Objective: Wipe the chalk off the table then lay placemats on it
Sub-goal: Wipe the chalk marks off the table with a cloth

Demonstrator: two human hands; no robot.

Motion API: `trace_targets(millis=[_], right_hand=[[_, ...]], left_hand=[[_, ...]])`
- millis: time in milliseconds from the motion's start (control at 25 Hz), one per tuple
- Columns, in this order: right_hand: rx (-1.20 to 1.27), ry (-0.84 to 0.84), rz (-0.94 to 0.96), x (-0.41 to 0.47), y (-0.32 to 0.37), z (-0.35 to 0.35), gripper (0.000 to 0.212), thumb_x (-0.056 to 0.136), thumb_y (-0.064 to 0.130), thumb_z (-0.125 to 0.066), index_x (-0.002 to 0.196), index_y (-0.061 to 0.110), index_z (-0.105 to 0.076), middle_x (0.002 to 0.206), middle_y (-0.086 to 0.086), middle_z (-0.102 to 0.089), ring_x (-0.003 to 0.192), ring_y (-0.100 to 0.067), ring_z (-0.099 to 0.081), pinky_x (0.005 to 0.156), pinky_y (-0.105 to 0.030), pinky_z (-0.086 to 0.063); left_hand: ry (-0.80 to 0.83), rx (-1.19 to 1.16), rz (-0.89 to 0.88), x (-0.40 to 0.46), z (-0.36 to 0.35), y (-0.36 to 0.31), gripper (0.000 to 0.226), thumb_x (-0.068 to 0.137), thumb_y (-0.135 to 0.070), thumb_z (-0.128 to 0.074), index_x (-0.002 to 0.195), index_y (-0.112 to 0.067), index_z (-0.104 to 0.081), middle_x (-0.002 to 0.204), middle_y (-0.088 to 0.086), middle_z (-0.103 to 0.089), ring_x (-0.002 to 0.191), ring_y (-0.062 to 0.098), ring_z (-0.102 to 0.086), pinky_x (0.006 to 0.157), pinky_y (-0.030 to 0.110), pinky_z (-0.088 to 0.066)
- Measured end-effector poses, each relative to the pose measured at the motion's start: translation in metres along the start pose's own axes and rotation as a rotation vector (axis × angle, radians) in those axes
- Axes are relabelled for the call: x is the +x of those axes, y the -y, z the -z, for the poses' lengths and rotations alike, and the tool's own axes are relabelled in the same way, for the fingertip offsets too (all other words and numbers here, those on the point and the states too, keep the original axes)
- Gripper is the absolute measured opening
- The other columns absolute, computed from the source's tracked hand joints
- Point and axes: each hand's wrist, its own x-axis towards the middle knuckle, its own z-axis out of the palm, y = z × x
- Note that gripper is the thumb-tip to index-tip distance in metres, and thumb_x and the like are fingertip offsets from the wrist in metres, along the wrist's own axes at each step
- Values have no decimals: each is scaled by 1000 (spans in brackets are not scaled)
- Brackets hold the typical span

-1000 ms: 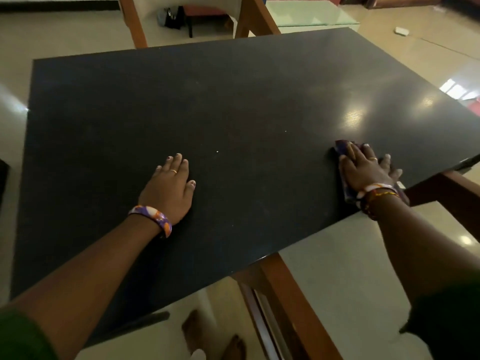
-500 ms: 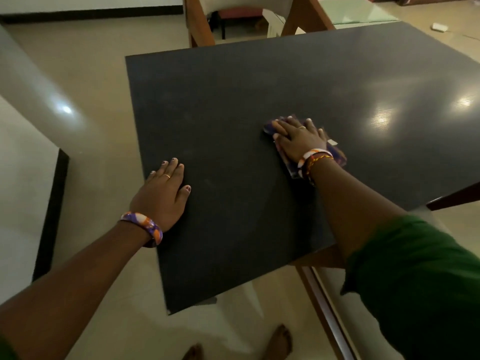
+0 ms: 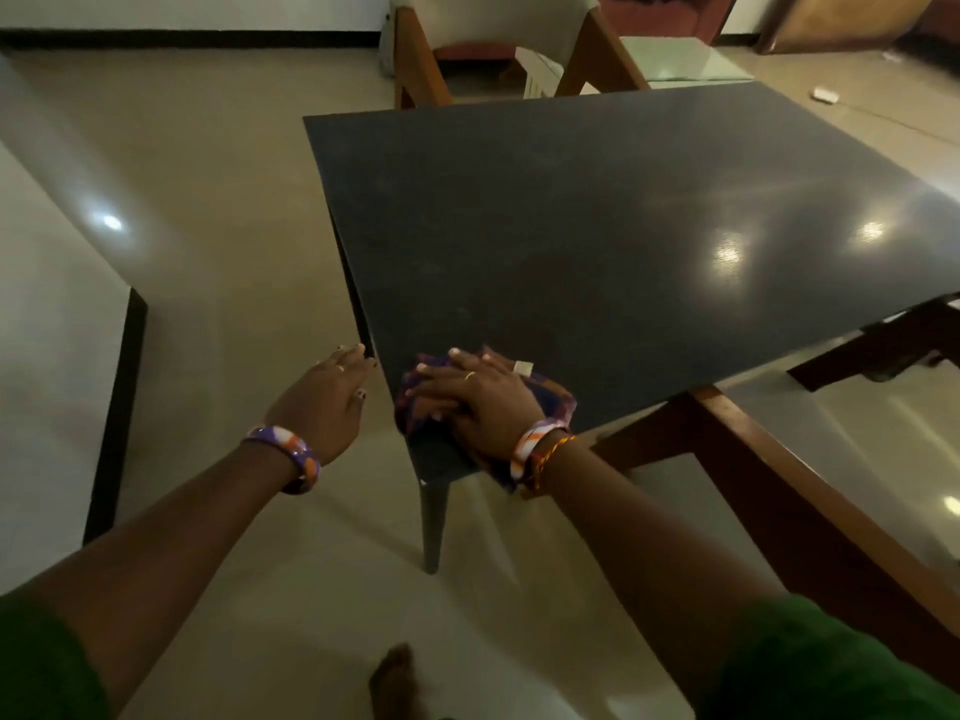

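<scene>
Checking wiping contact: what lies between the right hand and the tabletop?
In the head view, a purple checked cloth lies flat under the right hand, pressed onto the dark table near its corner.

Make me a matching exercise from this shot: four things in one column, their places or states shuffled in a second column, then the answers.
Column one:
1. right hand
2. left hand
3. cloth
4. chair

Column two:
A. beyond the table's far edge
B. pressed flat on the cloth
C. at the table's left edge, fingers spread
D. on the near corner of the table, under a hand

Pairs: 1-B, 2-C, 3-D, 4-A
</scene>
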Motion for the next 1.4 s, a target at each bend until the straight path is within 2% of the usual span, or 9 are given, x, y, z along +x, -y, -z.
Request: trace_targets(millis=[120,240,320,560,720,920,1040,1200,1400], right_hand=[[117,57,5,-53,26,-4,41,93,12,-49,128,31,-55,144,0,-45,138,-22,-31,117,-46,-18],[138,201,-51,-116,29,10,41,94,9,-48,129,30,-55,132,-4,-55,121,-23,-50,104,-44,-40],[98,222,-72,-163,23,25,45,92,8,-49,128,33,-54,127,-2,-58,114,-22,-55,98,-42,-46],[-301,34,-47,-276,-6,99,39,90,16,-56,125,35,-54,126,3,-55,117,-19,-52,95,-36,-46],[-506,-12,-32,-316,-34,144,38,94,25,-53,130,32,-52,132,-4,-49,120,-24,-49,86,-25,-41],[-694,39,-64,-347,-78,173,44,95,19,-51,136,33,-44,151,-8,-33,132,-30,-42,95,-32,-45],[-707,71,-41,-367,-115,187,45,93,16,-54,135,31,-48,146,-7,-40,129,-29,-46,96,-32,-46],[-734,177,-33,-399,-175,204,49,93,15,-54,138,30,-43,142,-5,-45,127,-27,-47,94,-31,-46],[-683,192,-70,-448,-259,228,47,93,17,-55,138,30,-44,143,-4,-43,129,-28,-44,97,-34,-45]], left_hand=[[-60,-51,0,-37,-10,-19,48,96,-4,-40,143,-8,-34,152,8,-29,143,20,-23,114,31,-21],[-95,-52,-39,-68,-20,-58,45,96,-5,-40,141,-8,-39,152,6,-29,142,19,-23,113,31,-23],[-93,-34,-96,-85,-29,-90,43,97,-9,-40,140,-10,-40,153,4,-28,143,17,-22,113,30,-22],[-90,-83,-270,-120,-53,-221,40,98,-17,-42,137,-13,-45,149,5,-36,140,18,-29,111,32,-26],[42,-26,-314,-129,-60,-297,39,97,-27,-43,136,-21,-46,147,2,-39,131,20,-41,105,34,-35],[128,-2,-267,-114,-64,-364,36,98,-26,-42,132,-17,-50,136,6,-50,122,20,-49,96,29,-38],[111,-89,-217,-101,-68,-407,35,99,-24,-42,130,-13,-53,127,8,-57,113,21,-55,85,23,-38],[122,-89,-232,-84,-82,-469,36,98,-28,-42,130,-15,-53,134,5,-53,118,21,-51,91,25,-39],[242,-33,-299,-70,-106,-569,36,99,-27,-41,130,-13,-54,129,6,-57,113,21,-54,86,23,-38]])
